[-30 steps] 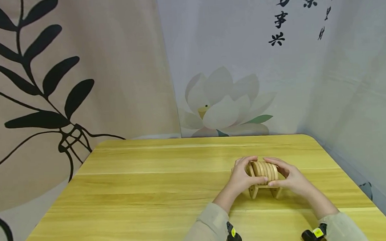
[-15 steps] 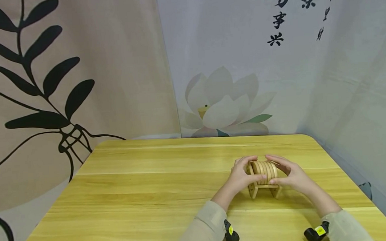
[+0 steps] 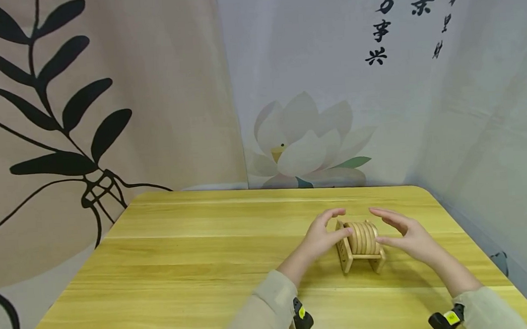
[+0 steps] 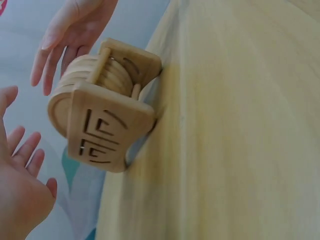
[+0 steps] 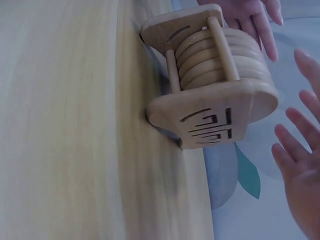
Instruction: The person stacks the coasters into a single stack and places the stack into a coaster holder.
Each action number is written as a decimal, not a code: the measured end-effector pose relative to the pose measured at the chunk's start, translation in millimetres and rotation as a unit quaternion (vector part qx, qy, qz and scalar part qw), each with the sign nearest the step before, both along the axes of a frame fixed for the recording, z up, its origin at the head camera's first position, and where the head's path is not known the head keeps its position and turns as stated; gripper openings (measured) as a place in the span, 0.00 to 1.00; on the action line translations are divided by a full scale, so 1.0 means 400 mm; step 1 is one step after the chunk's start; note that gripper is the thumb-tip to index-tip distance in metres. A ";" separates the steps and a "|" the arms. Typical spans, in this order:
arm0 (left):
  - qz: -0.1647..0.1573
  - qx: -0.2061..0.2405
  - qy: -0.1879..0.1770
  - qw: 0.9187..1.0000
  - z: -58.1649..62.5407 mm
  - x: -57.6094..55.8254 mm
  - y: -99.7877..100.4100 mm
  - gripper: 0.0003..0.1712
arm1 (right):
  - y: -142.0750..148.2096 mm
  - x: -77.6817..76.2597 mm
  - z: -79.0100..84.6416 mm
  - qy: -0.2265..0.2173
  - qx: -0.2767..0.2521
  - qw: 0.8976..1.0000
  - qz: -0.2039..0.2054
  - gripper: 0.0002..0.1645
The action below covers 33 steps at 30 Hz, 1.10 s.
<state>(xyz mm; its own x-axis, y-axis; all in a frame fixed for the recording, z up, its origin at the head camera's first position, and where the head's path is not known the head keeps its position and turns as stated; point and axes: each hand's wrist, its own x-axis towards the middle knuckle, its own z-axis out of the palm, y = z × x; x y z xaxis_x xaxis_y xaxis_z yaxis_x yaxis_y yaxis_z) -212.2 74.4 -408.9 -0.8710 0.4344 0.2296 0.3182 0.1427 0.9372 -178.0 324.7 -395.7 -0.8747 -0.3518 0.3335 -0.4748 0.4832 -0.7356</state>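
On the table stands a small wooden coaster rack (image 3: 346,254), its two end panels cut with a fretwork pattern and joined by rods. Several round wooden coasters (image 3: 361,238) sit upright in a row inside it. My left hand (image 3: 321,233) is at the rack's left side, fingers spread and thumb overlapping the coasters' edge in the head view. To the right, my right hand (image 3: 408,236) is held apart from the rack with fingers extended. Both wrist views show the left palm (image 4: 22,180) and right palm (image 5: 305,165) facing the rack with gaps between.
The wooden table (image 3: 206,267) reaches to a curtain backdrop (image 3: 174,89) printed with dark leaves, a lotus and characters. A black wrist camera (image 3: 303,319) sits on the left cuff, another camera (image 3: 448,319) on the right.
Both hands have loosened from around the coasters and drawn apart, left hand leftward and right hand rightward. The rack stays in nearly the same spot with its coasters inside.
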 end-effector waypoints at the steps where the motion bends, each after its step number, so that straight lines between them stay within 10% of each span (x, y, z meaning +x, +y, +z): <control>1: -0.002 -0.003 0.004 1.000 0.005 0.000 -0.004 0.28 | 0.001 0.003 0.005 0.004 0.004 1.000 -0.005 0.36; 19: -0.018 -0.093 0.067 0.993 0.052 0.032 -0.154 0.29 | 0.014 0.057 0.073 0.024 0.032 0.997 -0.068 0.29; 33: 0.027 -0.211 0.144 0.966 0.058 0.030 -0.367 0.30 | 0.060 0.072 0.092 0.066 0.110 0.985 -0.115 0.28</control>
